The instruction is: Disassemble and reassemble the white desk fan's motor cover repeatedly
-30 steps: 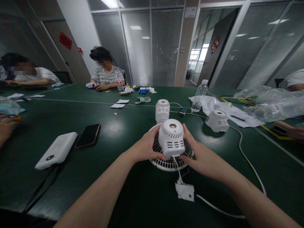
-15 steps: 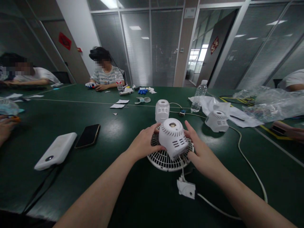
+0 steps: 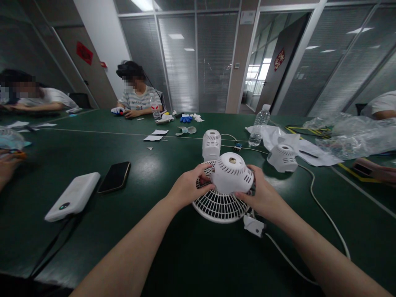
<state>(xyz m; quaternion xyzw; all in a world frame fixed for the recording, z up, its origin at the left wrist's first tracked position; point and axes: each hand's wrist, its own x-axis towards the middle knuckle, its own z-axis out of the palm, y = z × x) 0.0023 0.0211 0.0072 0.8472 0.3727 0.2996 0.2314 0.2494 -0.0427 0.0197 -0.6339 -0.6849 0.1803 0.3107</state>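
Observation:
Between my two hands is a white fan motor housing (image 3: 230,175), vented and with a round hole in its top. My left hand (image 3: 190,183) grips its left side with thumb and fingers. On its right side my right hand (image 3: 260,189) is closed round it, thumb at the front. Below the housing lies a round white fan grille (image 3: 221,208), partly covered by it. A small white switch part (image 3: 254,225) hangs on wires by my right hand, with a cable running from it toward the lower right.
Behind the grille stands another white housing (image 3: 211,144); a third housing (image 3: 282,158) sits to the right beside a plastic bottle (image 3: 260,125). At left lie a phone (image 3: 115,177) and a white power bank (image 3: 73,196). A co-worker (image 3: 139,97) sits across the table (image 3: 148,165).
The housing has turned, its vented front swinging to the right. My right hand has closed onto it, and the switch part has shifted right and up.

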